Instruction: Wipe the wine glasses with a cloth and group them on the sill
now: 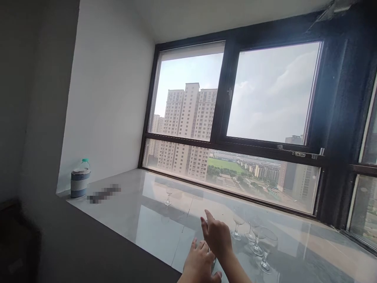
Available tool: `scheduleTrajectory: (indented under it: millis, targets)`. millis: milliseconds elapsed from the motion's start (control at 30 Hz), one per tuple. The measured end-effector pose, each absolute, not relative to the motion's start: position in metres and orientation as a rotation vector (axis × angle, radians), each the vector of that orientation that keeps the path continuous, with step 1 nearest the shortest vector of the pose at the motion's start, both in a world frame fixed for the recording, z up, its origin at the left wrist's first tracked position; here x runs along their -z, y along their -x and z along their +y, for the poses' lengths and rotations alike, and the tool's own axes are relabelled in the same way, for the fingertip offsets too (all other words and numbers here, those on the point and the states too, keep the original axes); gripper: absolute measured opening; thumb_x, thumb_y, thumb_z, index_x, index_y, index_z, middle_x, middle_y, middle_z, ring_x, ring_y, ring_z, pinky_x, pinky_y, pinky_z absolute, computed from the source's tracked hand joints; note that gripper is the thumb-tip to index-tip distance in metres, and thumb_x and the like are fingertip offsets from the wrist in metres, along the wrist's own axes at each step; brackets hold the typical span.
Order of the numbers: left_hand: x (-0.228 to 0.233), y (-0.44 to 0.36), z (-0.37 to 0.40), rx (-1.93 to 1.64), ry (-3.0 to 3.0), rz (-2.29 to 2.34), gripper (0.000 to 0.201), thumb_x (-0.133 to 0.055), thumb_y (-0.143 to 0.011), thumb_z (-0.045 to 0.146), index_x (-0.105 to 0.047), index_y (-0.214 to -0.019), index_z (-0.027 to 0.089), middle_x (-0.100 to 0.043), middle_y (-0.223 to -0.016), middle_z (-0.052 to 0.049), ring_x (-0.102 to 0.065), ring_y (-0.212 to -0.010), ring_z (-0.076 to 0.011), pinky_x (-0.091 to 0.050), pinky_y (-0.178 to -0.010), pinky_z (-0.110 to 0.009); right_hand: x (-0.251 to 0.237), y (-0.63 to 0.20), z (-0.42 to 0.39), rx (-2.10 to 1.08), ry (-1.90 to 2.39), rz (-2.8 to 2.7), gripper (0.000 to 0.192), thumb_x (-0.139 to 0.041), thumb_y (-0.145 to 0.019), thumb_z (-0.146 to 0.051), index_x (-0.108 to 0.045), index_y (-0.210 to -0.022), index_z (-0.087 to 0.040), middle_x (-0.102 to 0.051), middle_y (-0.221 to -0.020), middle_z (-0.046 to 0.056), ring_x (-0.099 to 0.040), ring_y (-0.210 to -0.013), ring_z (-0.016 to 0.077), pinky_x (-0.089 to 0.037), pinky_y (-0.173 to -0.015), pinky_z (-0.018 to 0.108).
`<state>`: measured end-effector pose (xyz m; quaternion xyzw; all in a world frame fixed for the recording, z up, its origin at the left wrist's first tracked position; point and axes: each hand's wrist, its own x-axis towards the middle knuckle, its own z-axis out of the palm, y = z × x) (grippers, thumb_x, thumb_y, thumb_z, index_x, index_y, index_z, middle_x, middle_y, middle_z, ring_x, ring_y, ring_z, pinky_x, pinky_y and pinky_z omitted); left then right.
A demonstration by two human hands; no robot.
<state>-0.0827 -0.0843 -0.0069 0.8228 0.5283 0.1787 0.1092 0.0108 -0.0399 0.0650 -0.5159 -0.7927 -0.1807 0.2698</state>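
Observation:
My left hand [198,257] is low in the head view, over the front of the glossy sill, its fingers bent around a clear glass [213,264]. Only a small edge of that glass shows; the hands hide the rest. Just above and to the right is my right hand [218,235], with two fingertips apart and pointing up and left. I see nothing between them, and its other fingers are hidden. To the right, several stemmed glasses stand upright, among them a near one [266,249] and a farther one [237,225]. Another stemmed glass [168,194] stands alone farther left.
The pale, reflective sill [126,208] runs beneath a dark-framed window [218,118]. At its left end, a dark container with a light band [79,184] stands before a green-capped bottle [85,162]. A blurred-out item [103,193] lies beside them. The sill's front edge drops away.

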Motion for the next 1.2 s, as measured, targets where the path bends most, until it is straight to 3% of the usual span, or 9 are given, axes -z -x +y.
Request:
scheduleTrajectory:
  millis: [233,1000,1200]
  targets:
    - [0.008,0.083,-0.084,-0.601,-2.404,1.534,0.072,-0.049,-0.078,0.056,-0.037,-0.143,0.029,-0.043,-0.146,-0.008,-0.032,-0.134,-0.0334,-0.008,-0.115,-0.057,-0.054,-0.007,-0.033,0.622,1.322,-1.977,0.043,-0.034,-0.099,-0.036,-0.06,-0.124,-0.014,-0.069,-0.063,0.007,-0.065,-0.055,0.0181,-0.035,-0.049,0.024]
    - [0.007,0.082,-0.086,-0.628,-2.385,1.56,0.069,-0.046,-0.077,0.057,-0.043,-0.139,0.028,-0.048,-0.141,-0.01,-0.036,-0.131,-0.0324,-0.014,-0.113,-0.057,-0.054,-0.004,-0.033,0.599,1.346,-1.91,0.042,-0.031,-0.099,-0.035,-0.065,-0.114,-0.017,-0.068,-0.062,0.007,-0.065,-0.054,0.0184,-0.033,-0.049,0.025]
    - [0.006,0.08,-0.088,-0.631,-2.402,1.615,0.061,-0.048,-0.076,0.05,-0.051,-0.132,0.025,-0.054,-0.133,-0.011,-0.041,-0.125,-0.0321,-0.018,-0.111,-0.056,-0.057,-0.003,-0.038,0.565,1.369,-1.912,0.039,-0.03,-0.099,-0.035,-0.066,-0.095,-0.02,-0.066,-0.059,0.004,-0.063,-0.053,0.0171,-0.028,-0.049,0.025]
